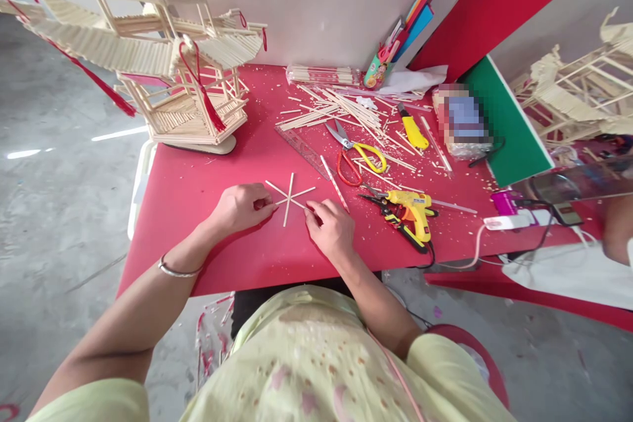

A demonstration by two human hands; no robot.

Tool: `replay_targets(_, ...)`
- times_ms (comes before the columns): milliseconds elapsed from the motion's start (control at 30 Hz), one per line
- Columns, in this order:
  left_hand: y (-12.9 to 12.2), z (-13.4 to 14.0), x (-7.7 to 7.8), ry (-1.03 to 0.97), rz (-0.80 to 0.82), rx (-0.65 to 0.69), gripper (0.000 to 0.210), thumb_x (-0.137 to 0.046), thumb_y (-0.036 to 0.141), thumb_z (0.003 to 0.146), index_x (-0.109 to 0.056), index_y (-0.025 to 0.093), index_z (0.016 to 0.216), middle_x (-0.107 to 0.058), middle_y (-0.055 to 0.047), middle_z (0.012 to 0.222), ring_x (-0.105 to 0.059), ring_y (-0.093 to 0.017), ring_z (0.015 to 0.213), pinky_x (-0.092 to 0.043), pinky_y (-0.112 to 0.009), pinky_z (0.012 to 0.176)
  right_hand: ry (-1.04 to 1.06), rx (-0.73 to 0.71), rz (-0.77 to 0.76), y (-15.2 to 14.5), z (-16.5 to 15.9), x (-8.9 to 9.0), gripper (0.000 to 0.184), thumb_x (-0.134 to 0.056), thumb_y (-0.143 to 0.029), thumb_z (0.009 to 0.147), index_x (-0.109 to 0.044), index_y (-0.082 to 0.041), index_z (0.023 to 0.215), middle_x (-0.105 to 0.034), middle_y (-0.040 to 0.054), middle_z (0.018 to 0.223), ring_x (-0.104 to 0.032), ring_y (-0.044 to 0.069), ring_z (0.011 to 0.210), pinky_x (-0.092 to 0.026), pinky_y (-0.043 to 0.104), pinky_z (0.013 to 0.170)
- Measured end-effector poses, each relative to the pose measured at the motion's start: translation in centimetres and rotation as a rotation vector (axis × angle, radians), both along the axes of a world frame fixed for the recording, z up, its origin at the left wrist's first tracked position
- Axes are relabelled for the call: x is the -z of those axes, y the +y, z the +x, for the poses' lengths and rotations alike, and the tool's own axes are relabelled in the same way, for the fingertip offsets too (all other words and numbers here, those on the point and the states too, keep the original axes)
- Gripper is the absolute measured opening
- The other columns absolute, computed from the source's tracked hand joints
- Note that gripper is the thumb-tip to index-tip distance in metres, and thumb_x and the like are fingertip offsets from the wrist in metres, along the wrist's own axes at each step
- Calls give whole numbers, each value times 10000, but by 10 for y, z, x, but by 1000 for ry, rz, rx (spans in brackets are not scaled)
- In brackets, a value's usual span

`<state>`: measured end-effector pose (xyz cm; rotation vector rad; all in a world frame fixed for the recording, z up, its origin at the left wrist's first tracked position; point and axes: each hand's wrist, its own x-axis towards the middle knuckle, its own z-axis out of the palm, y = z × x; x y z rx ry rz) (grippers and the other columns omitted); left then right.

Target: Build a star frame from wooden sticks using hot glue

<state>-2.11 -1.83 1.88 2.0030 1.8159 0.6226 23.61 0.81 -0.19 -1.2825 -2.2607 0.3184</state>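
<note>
On the red table (188,184), three thin wooden sticks cross at their middles as a six-pointed star (289,198). My left hand (243,208) is at its left side, thumb and forefinger pinched at the lower-left stick end. At the lower-right end, my right hand (331,227) pinches another stick with its fingertips. The stick tips are partly hidden by my fingers. A red-and-white wrapped stick (334,183) lies just beyond my right hand, near a clear ruler (302,149).
A stick-built pagoda (192,109) with red tassels stands at the back left. Scissors (353,148), a yellow glue gun (413,208), pliers (403,227), a yellow cutter (413,128) and loose sticks (346,109) lie to the right. A person's arm (619,229) shows at the right edge.
</note>
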Motion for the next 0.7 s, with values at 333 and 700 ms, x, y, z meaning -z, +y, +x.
replay_targets(333,-6,7,-5,-47,-67,26,339,-665,415,902,-705,165,676,-592,30,582,-403,-76,538,-318,-240,582,-65,33,32,7,-6,0,221,-617,-295,1058,-771,-255,1211,-737,59,1007,-672,209,956,-473,305,804)
replay_targets(700,-8,8,-3,-36,-95,99,278,-648,384,911,-754,188,744,-623,28,601,-412,-87,541,-316,-241,587,-84,-65,83,19,-10,0,252,-557,-344,1098,-771,-261,1203,-729,54,997,-657,192,927,-449,293,777)
